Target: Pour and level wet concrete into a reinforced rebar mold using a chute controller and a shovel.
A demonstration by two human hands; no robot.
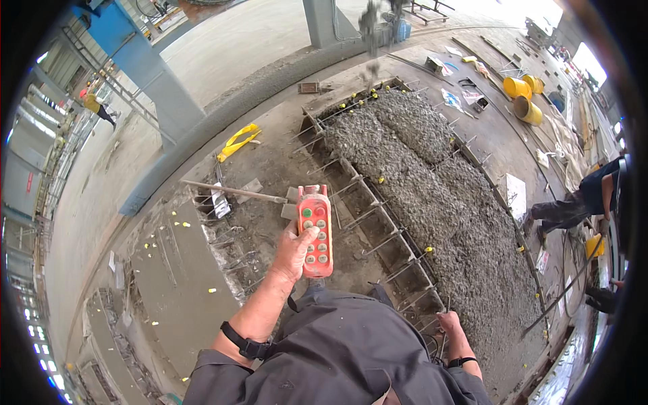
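My left hand (pixel 291 251) is closed around a red remote control (pixel 322 245). The remote control is located in front of my torso, above the ground between the smooth slab (pixel 185 270) on the left and the mould (pixel 368 192) on the right. The thumb (pixel 308 236) lies across the left column of buttons. A green button (pixel 308 212) and a red button (pixel 320 212) sit side by side in the top row.

My right hand (pixel 447 322) is positioned low, at the near part of the mould's left wall, with the fingers curled. I cannot tell whether it grasps a bar or only rests there.

The mould contains rough grey concrete (pixel 432 179) with an uneven surface. Steel bars (pixel 378 244) project from the wall; yellow caps (pixel 428 250) are spaced along the edges. A long pole (pixel 236 192) lies to the left of the remote control.

Yellow buckets (pixel 517 88) are grouped beyond the mould's right side. A worker in dark clothes (pixel 601 192) stands at the right; a worker in a yellow top (pixel 92 102) is well apart, at the far left.
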